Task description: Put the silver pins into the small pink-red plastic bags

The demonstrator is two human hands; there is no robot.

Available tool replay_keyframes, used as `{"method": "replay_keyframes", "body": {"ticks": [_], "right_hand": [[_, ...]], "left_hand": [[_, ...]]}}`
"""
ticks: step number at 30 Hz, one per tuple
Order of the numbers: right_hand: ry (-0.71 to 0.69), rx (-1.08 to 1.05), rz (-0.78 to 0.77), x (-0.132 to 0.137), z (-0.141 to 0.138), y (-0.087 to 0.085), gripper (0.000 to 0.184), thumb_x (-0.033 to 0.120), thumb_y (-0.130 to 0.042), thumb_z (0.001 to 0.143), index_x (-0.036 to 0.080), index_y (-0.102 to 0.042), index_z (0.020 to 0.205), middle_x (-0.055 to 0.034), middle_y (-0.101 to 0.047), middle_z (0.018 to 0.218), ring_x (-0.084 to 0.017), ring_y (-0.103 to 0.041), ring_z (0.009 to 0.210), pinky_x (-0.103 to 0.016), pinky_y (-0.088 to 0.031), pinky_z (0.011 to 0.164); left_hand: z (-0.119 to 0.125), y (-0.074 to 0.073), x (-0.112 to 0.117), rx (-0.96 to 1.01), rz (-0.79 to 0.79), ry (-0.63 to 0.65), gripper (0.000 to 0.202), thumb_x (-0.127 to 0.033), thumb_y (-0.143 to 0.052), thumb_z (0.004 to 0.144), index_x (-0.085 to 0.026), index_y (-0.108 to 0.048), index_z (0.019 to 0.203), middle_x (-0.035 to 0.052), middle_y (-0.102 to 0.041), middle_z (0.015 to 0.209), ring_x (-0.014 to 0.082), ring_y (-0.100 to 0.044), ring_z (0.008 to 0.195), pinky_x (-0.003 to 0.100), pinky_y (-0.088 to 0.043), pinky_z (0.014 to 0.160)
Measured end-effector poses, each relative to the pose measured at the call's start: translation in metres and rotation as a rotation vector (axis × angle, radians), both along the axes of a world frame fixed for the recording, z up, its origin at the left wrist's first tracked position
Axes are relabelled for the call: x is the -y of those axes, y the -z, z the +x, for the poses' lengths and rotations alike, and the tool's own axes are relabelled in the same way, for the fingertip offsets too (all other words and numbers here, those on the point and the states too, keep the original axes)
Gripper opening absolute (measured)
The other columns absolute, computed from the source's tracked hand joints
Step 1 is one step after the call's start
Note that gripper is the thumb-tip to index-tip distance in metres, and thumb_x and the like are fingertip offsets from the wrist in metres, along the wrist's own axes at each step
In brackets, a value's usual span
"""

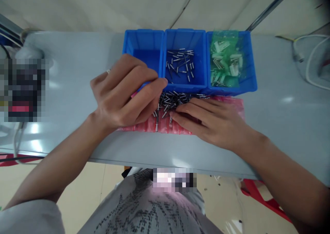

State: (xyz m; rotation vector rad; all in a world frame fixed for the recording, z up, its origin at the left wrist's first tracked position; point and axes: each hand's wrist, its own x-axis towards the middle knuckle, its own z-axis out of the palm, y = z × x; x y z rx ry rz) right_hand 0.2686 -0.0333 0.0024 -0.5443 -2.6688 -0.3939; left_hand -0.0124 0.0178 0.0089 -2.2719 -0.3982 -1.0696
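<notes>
Hands: two, one left hand (126, 93) and one right hand (213, 122). Blue bins (185, 87): three, in one row. Green bag (225, 38): one. Table (77, 55): one. Loose metal pins (187, 59) in the middle bin: more than twenty, overlapping. Pin heap (170, 100) before the bins: one, its pieces too tangled to count

Behind a rivet pile (172, 98) on a sheet (174, 128), three bins (185, 87) stand abreast on the desk (77, 53), rivets (185, 59) in the middle one (184, 38), a bag (227, 50) in the right one (249, 62).
</notes>
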Motion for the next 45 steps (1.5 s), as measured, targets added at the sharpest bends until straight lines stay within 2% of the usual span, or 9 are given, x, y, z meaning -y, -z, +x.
{"method": "replay_keyframes", "body": {"ticks": [6,10,16,22,26,30,34,40,45], "right_hand": [[-0.005,0.03,0.041,0.0,-0.002,0.001,0.018,0.01,-0.065,0.104,0.016,-0.074,0.118,-0.005,-0.081,0.106,-0.017,-0.069,0.091,-0.031,-0.056,0.075],[-0.024,0.001,0.089,0.001,-0.003,0.002,0.02,0.01,-0.069,0.102,0.015,-0.073,0.122,-0.0044,-0.081,0.104,-0.017,-0.07,0.092,-0.032,-0.055,0.074],[-0.075,-0.087,0.088,-0.002,-0.001,0.006,0.021,0.009,-0.073,0.099,0.013,-0.074,0.119,-0.0052,-0.08,0.098,-0.019,-0.069,0.088,-0.034,-0.053,0.065],[0.002,-0.32,0.087,-0.004,-0.002,0.006,0.037,0.009,-0.083,0.092,0.014,-0.074,0.127,-0.006,-0.074,0.096,-0.017,-0.064,0.082,-0.033,-0.058,0.067],[0.124,-0.494,-0.061,0.002,-0.005,-0.002,0.026,0.006,-0.082,0.093,0.016,-0.078,0.116,-0.0021,-0.072,0.093,-0.011,-0.067,0.079,-0.029,-0.06,0.068],[0.114,-0.605,-0.334,0.008,-0.006,-0.007,0.028,0.005,-0.082,0.093,0.016,-0.074,0.117,-0.0011,-0.08,0.104,-0.01,-0.076,0.092,-0.024,-0.066,0.081],[0.142,-0.735,-0.559,0.013,-0.009,-0.008,0.022,0.007,-0.081,0.095,0.022,-0.074,0.108,0.0039,-0.081,0.097,-0.007,-0.077,0.085,-0.021,-0.068,0.078],[0.222,-0.939,-0.62,0.015,-0.012,-0.008,0.018,0.009,-0.08,0.095,0.026,-0.079,0.101,0.0037,-0.081,0.092,-0.013,-0.076,0.082,-0.033,-0.062,0.066],[0.331,-1.072,-0.724,0.018,-0.015,-0.006,0.017,0.014,-0.084,0.093,0.029,-0.083,0.101,0.0048,-0.083,0.094,-0.013,-0.074,0.073,-0.032,-0.057,0.054]], "left_hand": [[0.006,0.008,-0.003,0.059,0.052,-0.05,0.016,-0.016,-0.066,0.093,-0.018,-0.074,0.107,0.0022,-0.073,0.084,0.0163,-0.07,0.078,0.027,-0.044,0.058],[0.005,0.008,-0.001,0.03,0.015,-0.044,0.017,-0.015,-0.07,0.091,-0.015,-0.076,0.107,0.0041,-0.074,0.084,0.0184,-0.07,0.078,0.027,-0.042,0.055],[0.001,0.003,0.004,-0.026,-0.173,-0.03,0.02,-0.021,-0.066,0.099,-0.023,-0.072,0.119,0.0034,-0.076,0.091,0.0195,-0.074,0.09,0.029,-0.049,0.063],[0.002,0.001,0.006,-0.071,-0.114,-0.006,0.023,-0.017,-0.072,0.095,-0.022,-0.073,0.118,0.0004,-0.076,0.084,0.0169,-0.073,0.077,0.029,-0.05,0.058],[0.01,-0.003,0.013,-0.065,-0.066,0.035,0.015,-0.021,-0.08,0.094,-0.019,-0.074,0.107,-0.0014,-0.076,0.081,0.0143,-0.074,0.073,0.027,-0.057,0.059],[0.014,-0.009,0.024,-0.09,-0.124,0.05,0.014,-0.022,-0.084,0.092,-0.02,-0.076,0.103,-0.0032,-0.078,0.084,0.014,-0.075,0.075,0.027,-0.057,0.057],[0.01,-0.011,0.028,-0.16,-0.164,0.048,0.007,-0.021,-0.079,0.095,-0.022,-0.078,0.102,-0.0004,-0.079,0.09,0.0159,-0.077,0.082,0.029,-0.055,0.055],[0.007,-0.006,0.021,-0.085,-0.12,0.023,0.009,-0.024,-0.08,0.094,-0.021,-0.072,0.096,-0.0008,-0.076,0.081,0.0177,-0.073,0.072,0.032,-0.057,0.056],[0.011,-0.002,0.021,-0.049,-0.177,-0.043,0.011,-0.03,-0.074,0.1,-0.023,-0.066,0.104,-0.0026,-0.076,0.082,0.0157,-0.074,0.073,0.03,-0.054,0.057]]}}
